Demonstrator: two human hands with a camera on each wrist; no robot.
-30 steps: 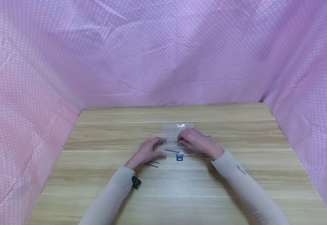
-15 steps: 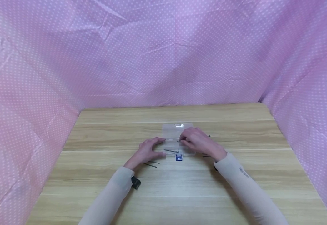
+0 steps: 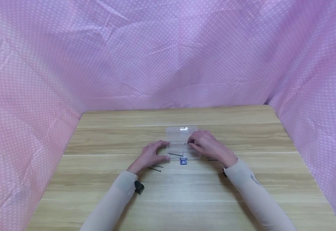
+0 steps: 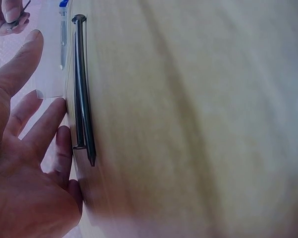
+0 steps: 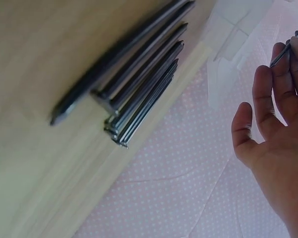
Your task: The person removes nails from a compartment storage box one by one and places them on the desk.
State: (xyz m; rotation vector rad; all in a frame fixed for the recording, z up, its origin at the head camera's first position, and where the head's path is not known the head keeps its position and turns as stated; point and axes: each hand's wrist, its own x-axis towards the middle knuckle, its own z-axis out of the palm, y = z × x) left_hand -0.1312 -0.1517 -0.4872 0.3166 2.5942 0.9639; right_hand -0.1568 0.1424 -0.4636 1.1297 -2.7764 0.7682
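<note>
A clear plastic box (image 3: 172, 148) with a blue latch (image 3: 183, 161) lies on the table, its lid (image 3: 174, 133) swung back. My left hand (image 3: 150, 154) holds the box at its left end, thumb at the front corner and index finger near the hinge. In the right wrist view, my right hand (image 5: 277, 129) pinches a dark nail (image 5: 282, 55) between thumb and fingers. That hand is over the right end of the box in the head view. Inside the box lies a nail (image 3: 175, 154). Two nails (image 4: 79, 84) lie on the table beside my left hand.
Several nails (image 5: 144, 69) lie side by side on the wooden table (image 3: 168, 199), to the right of the box and partly under my right hand in the head view. Pink dotted cloth (image 3: 168, 64) hangs behind the table and along both sides.
My right hand has shifted slightly right along the box with the nail, whose visible end has moved right too. My left hand and the box stay almost where they were.
</note>
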